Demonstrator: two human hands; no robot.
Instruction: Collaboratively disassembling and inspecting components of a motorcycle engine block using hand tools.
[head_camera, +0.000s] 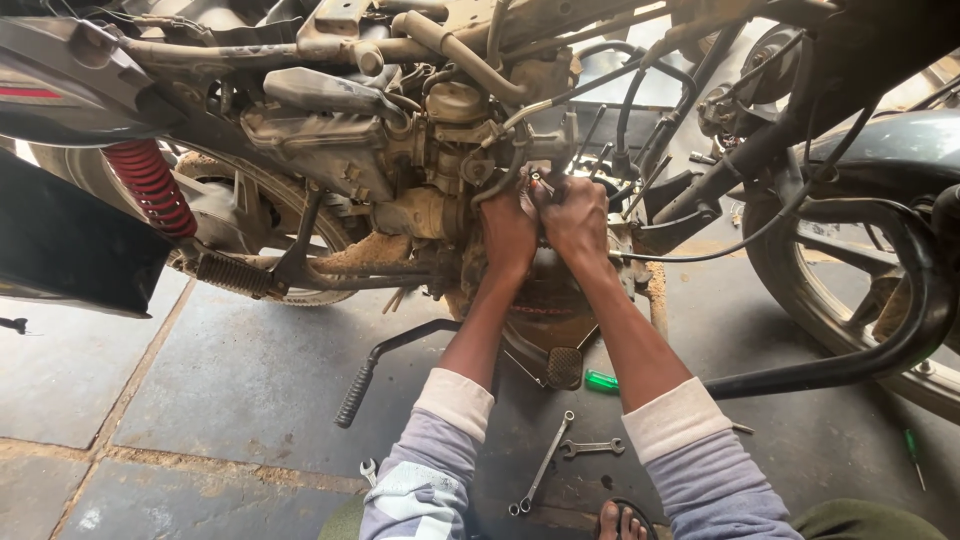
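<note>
Both hands reach into the motorbike engine (440, 170). The left hand (507, 235) presses on it. The right hand (577, 215) pinches a small metal tool (541, 183) at its 11 o'clock. Wrenches (545, 462) lie on the floor (230, 380).

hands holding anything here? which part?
Right hand grips a thin metal tool by its lower end, tip at the motorcycle engine. Left hand presses beside it; whether it holds anything cannot be told.

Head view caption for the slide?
Both hands, left hand and right hand, at a motorcycle engine; spanners on floor.
</note>
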